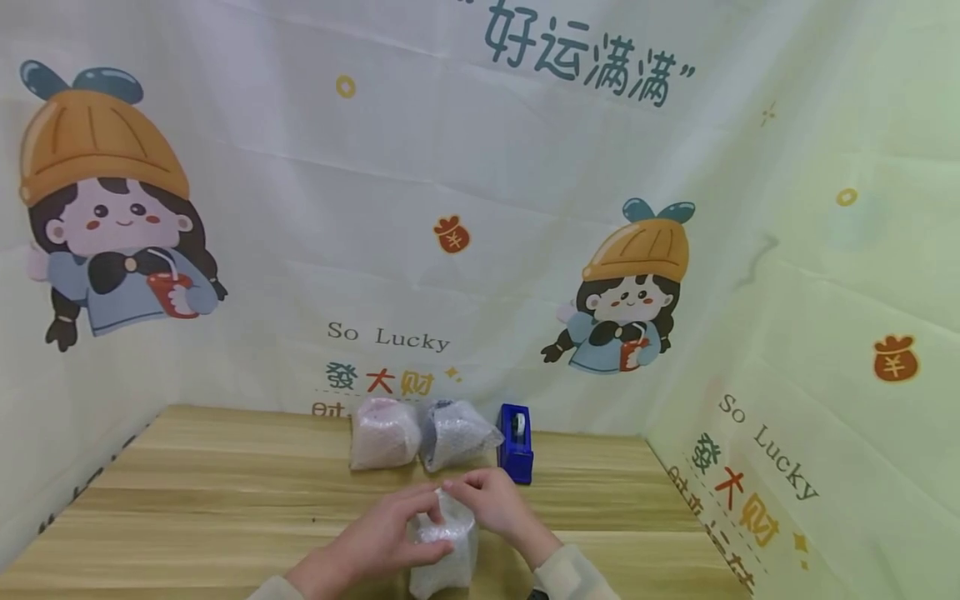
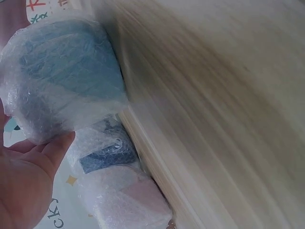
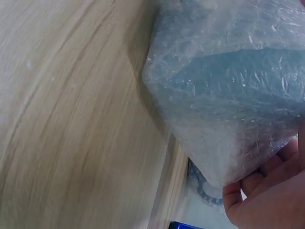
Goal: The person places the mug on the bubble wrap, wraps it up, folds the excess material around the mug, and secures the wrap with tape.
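Between both hands, near the front of the table, stands a package in bubble wrap [image 1: 444, 560] with something light blue showing through in both wrist views. My left hand [image 1: 393, 529] holds it from the left, thumb and fingers spread around its upper part. From the other side, my right hand [image 1: 498, 504] pinches the wrap at the package's top far edge. In the right wrist view, the curled fingers [image 3: 267, 183] grip a pointed fold of the bubble wrap [image 3: 219, 167]. What lies inside the wrap is blurred by the plastic.
Behind the hands, two more bubble-wrapped bundles, a pinkish one [image 1: 384, 435] and a greyish-blue one [image 1: 456, 437], sit side by side. A blue tape dispenser [image 1: 516, 450] stands to their right. Printed cloth [image 1: 480, 167] hangs around the wooden table [image 1: 225, 492].
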Motion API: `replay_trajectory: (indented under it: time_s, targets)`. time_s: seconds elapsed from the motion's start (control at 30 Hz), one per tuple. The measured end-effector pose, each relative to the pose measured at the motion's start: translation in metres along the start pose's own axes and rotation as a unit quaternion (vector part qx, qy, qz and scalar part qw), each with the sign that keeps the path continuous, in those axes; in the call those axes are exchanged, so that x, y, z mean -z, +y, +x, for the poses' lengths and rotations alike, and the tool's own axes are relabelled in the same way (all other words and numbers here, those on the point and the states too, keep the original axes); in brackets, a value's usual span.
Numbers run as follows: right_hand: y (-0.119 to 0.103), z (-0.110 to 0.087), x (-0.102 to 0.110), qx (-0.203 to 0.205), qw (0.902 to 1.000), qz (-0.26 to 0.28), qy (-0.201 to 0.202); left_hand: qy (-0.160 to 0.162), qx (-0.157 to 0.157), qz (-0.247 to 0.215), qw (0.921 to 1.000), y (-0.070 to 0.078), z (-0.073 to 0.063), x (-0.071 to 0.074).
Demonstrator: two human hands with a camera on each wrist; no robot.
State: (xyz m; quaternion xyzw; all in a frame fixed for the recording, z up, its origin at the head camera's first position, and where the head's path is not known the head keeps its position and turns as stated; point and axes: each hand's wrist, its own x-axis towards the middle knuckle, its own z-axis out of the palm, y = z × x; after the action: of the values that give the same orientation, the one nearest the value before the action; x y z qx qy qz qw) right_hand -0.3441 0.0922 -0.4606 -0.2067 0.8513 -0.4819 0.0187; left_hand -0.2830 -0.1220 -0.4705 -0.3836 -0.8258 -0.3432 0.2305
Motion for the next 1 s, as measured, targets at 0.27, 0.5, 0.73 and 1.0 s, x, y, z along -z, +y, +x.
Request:
replay_trajectory:
  time_s: [0.27,0.5,0.73,1.0]
  targets:
    - [0.003,0.001,-0.003,-0.001,1.0000,0.006,0.002,-0.011,-0.001,-0.005,0.9999,0.000,0.001,0.000]
    - [0.003,-0.001,-0.004,-0.008,0.9998,0.018,0.010,-0.029,0.025,-0.026,0.9989,0.001,0.002,0.000]
    - [0.004,-0.006,-0.002,-0.007,0.9987,0.035,0.037,-0.069,0.105,-0.091,0.9879,0.000,0.001,0.006]
    - [-0.014,-0.028,0.021,-0.001,0.9957,0.026,0.089,-0.073,0.252,-0.245,0.9335,-0.004,0.007,0.014]
